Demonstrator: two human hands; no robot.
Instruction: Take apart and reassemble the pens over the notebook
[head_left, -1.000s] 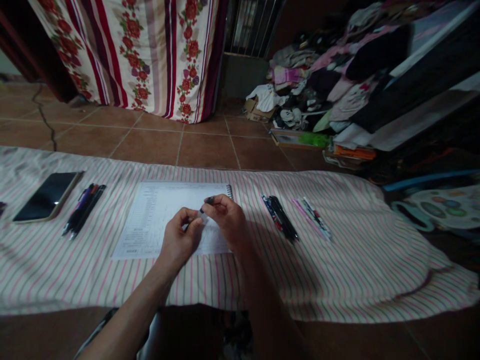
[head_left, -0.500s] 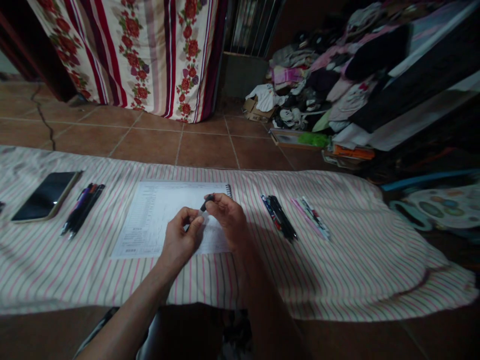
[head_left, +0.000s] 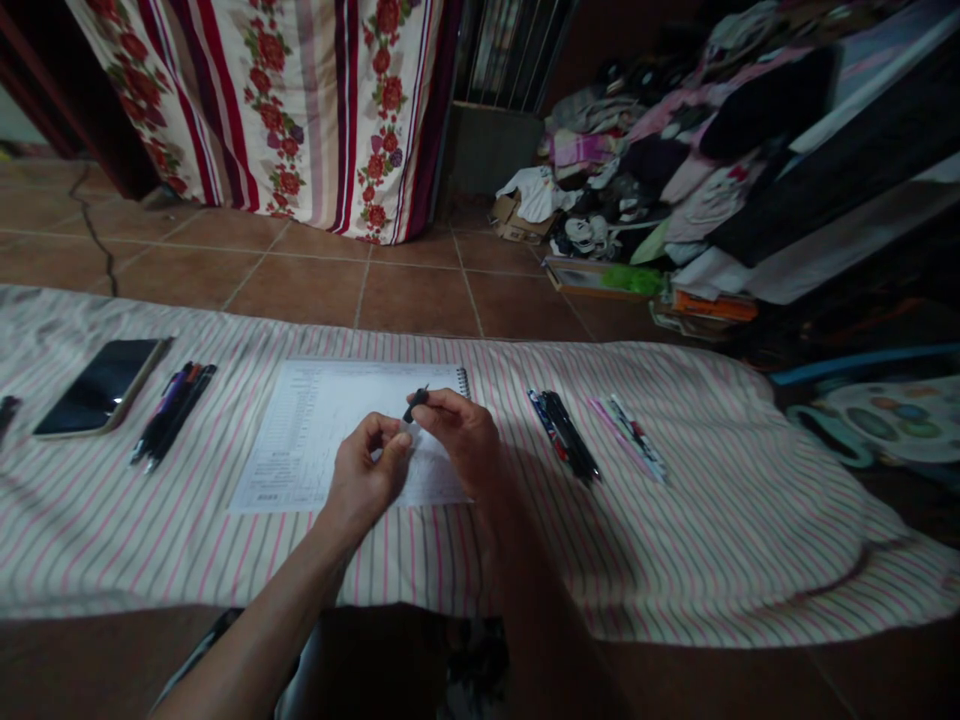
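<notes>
Above the spiral notebook (head_left: 300, 420), both my hands are closed around one small pen (head_left: 415, 405), dark at its upper end with a thin point sticking out. My left hand (head_left: 371, 465) pinches the paler lower part between thumb and fingers. My right hand (head_left: 461, 435) grips the black end from the other side. Fingers hide much of the pen, so I cannot tell whether its parts are joined. The notebook's page carries printed text and faint lines, and its coil is at the upper right.
A phone (head_left: 101, 388) and a bunch of pens (head_left: 172, 415) lie on the left of the striped cloth (head_left: 720, 520). To the right are dark pens (head_left: 566, 435) and pink and white pens (head_left: 628, 438). Beyond are a floral curtain (head_left: 322, 120) and piled clothes (head_left: 637, 160).
The thin point now shows at the pen's black end, and less of the pale part is visible between my hands. The whole view has shifted slightly.
</notes>
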